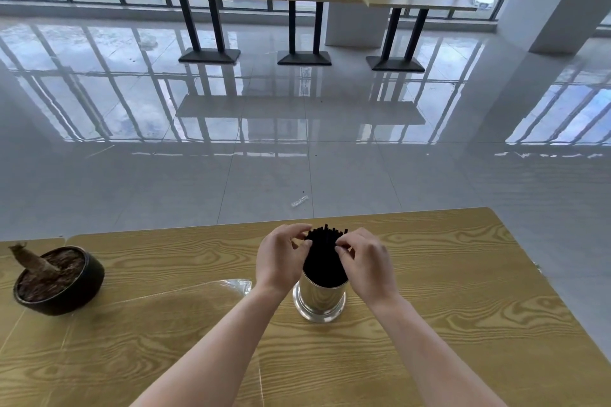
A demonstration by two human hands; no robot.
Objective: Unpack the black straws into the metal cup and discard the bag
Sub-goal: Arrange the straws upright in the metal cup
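On the wooden desk [429, 274] in front of me stands the metal cup [320, 299], and the black straws [324, 254] stand upright in it, their tops fanning out above the rim. My left hand [281, 258] and my right hand [367, 261] are on either side of the bundle, fingertips pinching the straws near their tops. Left of the cup lies the clear plastic bag [236, 286] flat on the desk, further left a dark plant pot [59, 281], and beyond the cup a small wrapper [300, 201] on the floor.
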